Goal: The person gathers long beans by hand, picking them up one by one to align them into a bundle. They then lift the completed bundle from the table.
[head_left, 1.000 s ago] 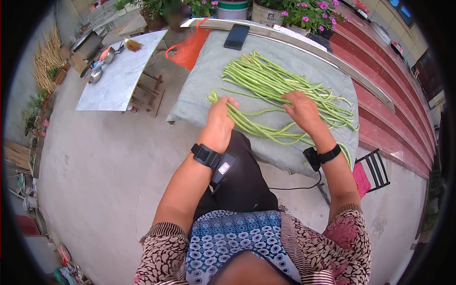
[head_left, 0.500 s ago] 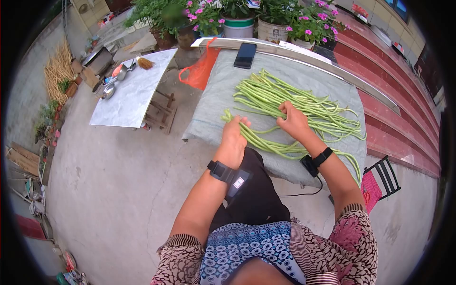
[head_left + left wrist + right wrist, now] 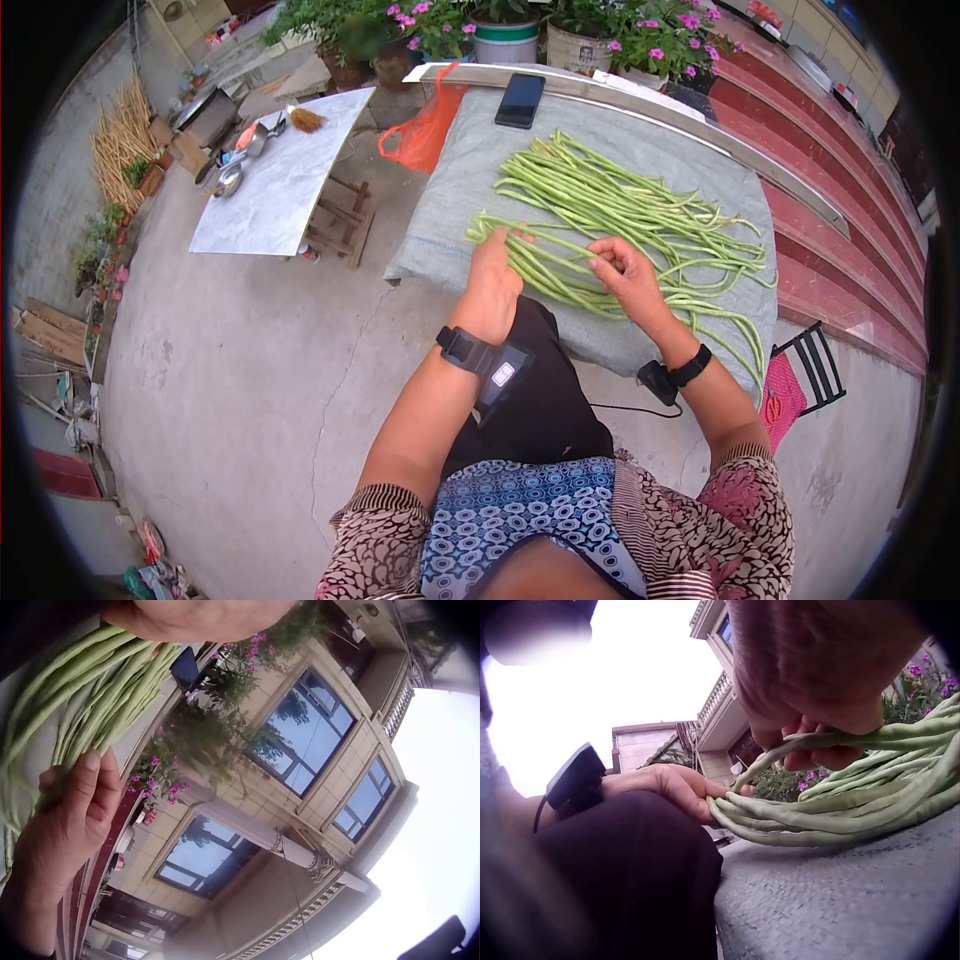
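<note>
Long green beans (image 3: 610, 190) lie in a loose pile on a grey cloth-covered table (image 3: 450, 150). Along the near edge, the left hand (image 3: 492, 275) grips a smaller bunch (image 3: 560, 275) by its left end, the tips poking out past the fingers. The right hand (image 3: 630, 285) pinches a bean near the middle of that bunch; in the right wrist view this bean (image 3: 817, 740) runs from the left hand (image 3: 679, 787) up to the right hand's fingers. The left wrist view shows the right hand (image 3: 64, 832) with thumb and forefinger together at the beans.
A black phone (image 3: 520, 101) lies at the table's far left, beside an orange bag (image 3: 425, 130) hanging at the edge. Flower pots (image 3: 577, 48) and a metal strip (image 3: 700, 130) are behind. Red steps (image 3: 800, 190) rise at right; a second table (image 3: 285, 180) stands left.
The right hand has left the larger pile and come down toward the near bunch, drawing a bean alongside it. The left hand has kept its grip. The head view has shifted.
</note>
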Available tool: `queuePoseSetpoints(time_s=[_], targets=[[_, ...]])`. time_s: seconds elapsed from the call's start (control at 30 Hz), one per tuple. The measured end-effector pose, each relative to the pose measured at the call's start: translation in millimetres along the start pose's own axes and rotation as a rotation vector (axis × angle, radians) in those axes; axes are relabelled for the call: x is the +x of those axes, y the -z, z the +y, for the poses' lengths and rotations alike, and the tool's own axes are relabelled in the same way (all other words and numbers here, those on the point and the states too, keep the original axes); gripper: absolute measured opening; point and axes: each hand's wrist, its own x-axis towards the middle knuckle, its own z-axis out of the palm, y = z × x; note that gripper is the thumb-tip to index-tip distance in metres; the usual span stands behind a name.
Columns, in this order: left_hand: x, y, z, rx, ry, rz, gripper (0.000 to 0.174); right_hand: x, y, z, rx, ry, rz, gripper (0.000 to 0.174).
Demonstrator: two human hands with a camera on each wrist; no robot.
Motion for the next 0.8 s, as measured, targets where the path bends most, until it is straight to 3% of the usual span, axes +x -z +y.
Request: queuePoseSetpoints(time_s=[0.27,0.43,0.67,0.8], targets=[[-7,-7,2,-0.053,-0.078,-0.081,0.024,-5,-7,17,-0.127,0.078,0.151,0.018],[-19,-13,6,-0.016,-0.064,-0.150,0.025,-9,-12,19,-0.275,0.048,0.094,0.019],[-14,-8,5,0.044,-0.045,-0.090,0.019,-14,-15,16,-0.346,0.082,0.001,0.020],[-17,-11,7,0.078,-0.029,-0.071,0.017,-14,-5,10,-0.536,0.162,-0.032,0.020]])
